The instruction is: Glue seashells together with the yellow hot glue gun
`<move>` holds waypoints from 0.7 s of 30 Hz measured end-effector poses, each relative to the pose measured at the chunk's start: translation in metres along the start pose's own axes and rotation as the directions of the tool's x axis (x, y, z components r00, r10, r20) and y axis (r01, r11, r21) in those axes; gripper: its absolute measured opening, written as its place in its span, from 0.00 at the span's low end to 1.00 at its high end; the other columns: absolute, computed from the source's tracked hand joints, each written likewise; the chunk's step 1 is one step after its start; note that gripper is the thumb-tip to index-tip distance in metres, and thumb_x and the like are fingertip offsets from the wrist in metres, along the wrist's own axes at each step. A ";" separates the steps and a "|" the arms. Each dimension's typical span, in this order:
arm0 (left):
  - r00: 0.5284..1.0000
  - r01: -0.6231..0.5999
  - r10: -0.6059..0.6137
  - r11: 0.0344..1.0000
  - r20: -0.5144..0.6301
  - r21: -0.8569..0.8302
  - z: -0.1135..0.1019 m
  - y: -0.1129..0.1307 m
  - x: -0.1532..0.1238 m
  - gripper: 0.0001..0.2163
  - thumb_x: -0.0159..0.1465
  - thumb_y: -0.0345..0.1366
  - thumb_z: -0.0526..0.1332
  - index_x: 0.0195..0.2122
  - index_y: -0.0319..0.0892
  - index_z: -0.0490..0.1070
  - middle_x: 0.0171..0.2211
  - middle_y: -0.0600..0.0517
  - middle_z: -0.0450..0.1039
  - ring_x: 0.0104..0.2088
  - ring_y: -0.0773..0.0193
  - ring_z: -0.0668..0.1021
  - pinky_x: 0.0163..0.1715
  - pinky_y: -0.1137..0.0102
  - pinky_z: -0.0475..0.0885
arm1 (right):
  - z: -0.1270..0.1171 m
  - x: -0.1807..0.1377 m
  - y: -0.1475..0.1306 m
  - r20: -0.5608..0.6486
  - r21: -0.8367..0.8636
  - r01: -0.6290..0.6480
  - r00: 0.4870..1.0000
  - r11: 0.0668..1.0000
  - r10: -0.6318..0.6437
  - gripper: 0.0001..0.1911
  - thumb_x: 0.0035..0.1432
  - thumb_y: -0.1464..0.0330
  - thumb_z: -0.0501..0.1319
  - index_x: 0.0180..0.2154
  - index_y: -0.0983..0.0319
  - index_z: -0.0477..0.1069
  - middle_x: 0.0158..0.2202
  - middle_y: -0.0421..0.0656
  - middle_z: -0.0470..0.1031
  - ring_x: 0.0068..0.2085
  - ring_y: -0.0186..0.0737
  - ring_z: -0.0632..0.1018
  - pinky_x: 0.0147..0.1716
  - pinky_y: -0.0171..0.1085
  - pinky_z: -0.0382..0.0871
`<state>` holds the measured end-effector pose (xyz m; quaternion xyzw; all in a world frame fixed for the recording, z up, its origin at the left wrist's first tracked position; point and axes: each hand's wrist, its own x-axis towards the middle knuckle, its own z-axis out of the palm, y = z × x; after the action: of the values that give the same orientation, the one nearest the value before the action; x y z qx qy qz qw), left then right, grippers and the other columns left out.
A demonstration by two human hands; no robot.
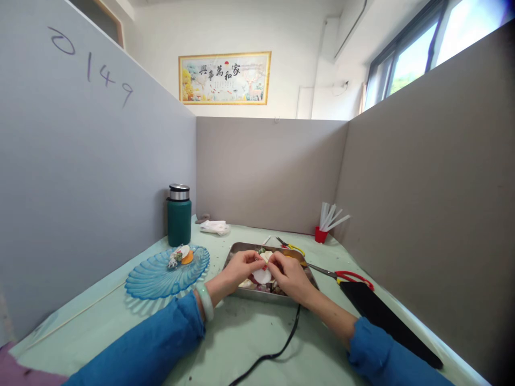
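Observation:
My left hand (pixel 240 266) and my right hand (pixel 290 274) meet above a metal tray (pixel 257 294), fingertips pinched close together. Between and just below them shows a small white round piece (pixel 262 276) with a bit of red at its top. Both hands seem to grip its upper part, though the fingers hide the exact hold. Inside the tray lie several small pieces, cream, pinkish and dark, too small to name. A pale bangle (pixel 205 302) circles my left wrist.
Left of the tray is a blue scalloped plate (pixel 151 279) with small ornaments, and a green bottle (pixel 179 222) behind. On the right are red-handled scissors (pixel 354 277), a black flat item (pixel 386 321), yellow-handled pliers (pixel 295 247) and a red cup of white sticks (pixel 321 235). A black cord (pixel 277 354) runs in front.

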<state>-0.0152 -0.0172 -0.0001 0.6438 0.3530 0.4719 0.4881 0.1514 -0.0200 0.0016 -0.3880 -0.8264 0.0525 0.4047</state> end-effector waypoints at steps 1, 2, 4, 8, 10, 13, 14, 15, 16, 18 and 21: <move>1.000 0.003 -0.003 1.000 0.000 -0.003 0.000 0.000 0.000 0.15 0.50 0.45 0.63 0.28 0.36 0.68 0.20 0.55 0.66 0.20 0.71 0.70 0.20 0.75 0.66 | 0.000 0.000 0.000 0.002 0.003 0.000 1.000 1.000 0.000 0.09 0.58 0.67 0.51 0.27 0.61 0.63 0.22 0.37 0.68 0.24 0.32 0.67 0.25 0.30 0.55; 1.000 0.005 -0.005 1.000 -0.003 -0.004 0.000 0.001 0.000 0.15 0.50 0.44 0.63 0.28 0.36 0.67 0.20 0.55 0.66 0.20 0.71 0.70 0.20 0.75 0.66 | 0.000 0.000 0.000 0.004 0.007 0.000 1.000 1.000 0.000 0.08 0.58 0.67 0.51 0.27 0.61 0.63 0.21 0.37 0.68 0.24 0.32 0.67 0.25 0.30 0.55; 1.000 0.009 -0.009 1.000 -0.004 -0.002 0.001 0.002 0.000 0.14 0.50 0.43 0.63 0.28 0.36 0.67 0.20 0.55 0.66 0.20 0.71 0.70 0.20 0.75 0.66 | 0.000 0.000 0.001 0.009 0.017 0.000 1.000 1.000 0.000 0.08 0.57 0.68 0.51 0.27 0.61 0.63 0.21 0.37 0.68 0.24 0.32 0.66 0.25 0.30 0.55; 1.000 0.008 -0.008 1.000 -0.003 0.003 0.000 0.002 -0.001 0.14 0.50 0.43 0.63 0.28 0.36 0.68 0.20 0.55 0.66 0.20 0.71 0.70 0.20 0.75 0.66 | -0.001 0.000 0.001 0.018 0.036 0.004 1.000 0.999 -0.005 0.08 0.58 0.68 0.50 0.27 0.61 0.63 0.22 0.37 0.68 0.24 0.32 0.67 0.25 0.30 0.55; 1.000 0.004 -0.004 1.000 -0.005 0.007 0.000 0.001 0.000 0.14 0.50 0.43 0.63 0.28 0.36 0.68 0.20 0.55 0.66 0.19 0.71 0.70 0.20 0.76 0.65 | 0.000 0.000 0.001 0.019 0.040 0.007 1.000 0.999 -0.008 0.07 0.57 0.69 0.50 0.28 0.61 0.63 0.22 0.37 0.68 0.24 0.31 0.66 0.25 0.30 0.54; 1.000 0.003 -0.003 1.000 0.001 0.014 -0.001 0.000 0.000 0.14 0.50 0.43 0.63 0.28 0.36 0.68 0.19 0.55 0.66 0.19 0.71 0.70 0.20 0.76 0.65 | 0.000 -0.001 0.002 0.014 0.030 0.012 1.000 0.999 -0.013 0.06 0.56 0.70 0.51 0.27 0.61 0.63 0.21 0.37 0.68 0.24 0.31 0.66 0.24 0.30 0.54; 1.000 0.003 -0.003 1.000 0.004 0.012 -0.001 -0.001 0.000 0.14 0.50 0.43 0.63 0.29 0.36 0.68 0.19 0.55 0.66 0.19 0.71 0.70 0.20 0.75 0.65 | 0.001 -0.001 0.002 0.012 0.023 0.013 1.000 1.000 -0.013 0.06 0.56 0.70 0.51 0.27 0.61 0.62 0.21 0.36 0.67 0.23 0.31 0.66 0.24 0.30 0.53; 1.000 0.002 -0.002 1.000 0.006 0.010 -0.001 -0.001 0.000 0.14 0.51 0.43 0.63 0.29 0.36 0.68 0.19 0.55 0.66 0.19 0.71 0.70 0.20 0.75 0.66 | 0.001 0.000 0.002 0.011 0.016 0.013 1.000 1.000 -0.013 0.06 0.56 0.70 0.51 0.27 0.61 0.62 0.21 0.36 0.67 0.24 0.31 0.66 0.24 0.30 0.53; 1.000 0.000 0.000 1.000 0.008 0.008 -0.001 -0.002 0.000 0.14 0.51 0.43 0.63 0.29 0.36 0.68 0.20 0.55 0.66 0.20 0.71 0.70 0.20 0.75 0.66 | 0.001 0.000 0.002 0.009 0.008 0.013 1.000 1.000 -0.013 0.06 0.56 0.70 0.51 0.27 0.61 0.62 0.21 0.36 0.67 0.24 0.31 0.66 0.24 0.30 0.53; 1.000 -0.006 0.006 1.000 0.011 0.008 -0.002 -0.002 0.000 0.14 0.51 0.43 0.63 0.29 0.36 0.68 0.20 0.55 0.66 0.20 0.70 0.70 0.20 0.75 0.66 | 0.001 0.000 0.002 0.008 -0.008 0.016 1.000 1.000 -0.016 0.06 0.55 0.70 0.51 0.27 0.61 0.62 0.21 0.36 0.66 0.24 0.31 0.66 0.24 0.30 0.53; 1.000 -0.007 0.007 1.000 0.013 0.011 -0.002 -0.003 0.000 0.13 0.51 0.43 0.63 0.28 0.36 0.69 0.19 0.55 0.66 0.20 0.70 0.70 0.20 0.75 0.66 | 0.002 0.000 0.003 0.007 -0.026 0.022 1.000 0.999 -0.022 0.06 0.55 0.70 0.51 0.26 0.61 0.62 0.21 0.36 0.66 0.24 0.31 0.65 0.24 0.30 0.53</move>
<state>-0.0168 -0.0157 -0.0023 0.6507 0.3504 0.4675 0.4850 0.1519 -0.0174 -0.0009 -0.3839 -0.8325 0.0386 0.3977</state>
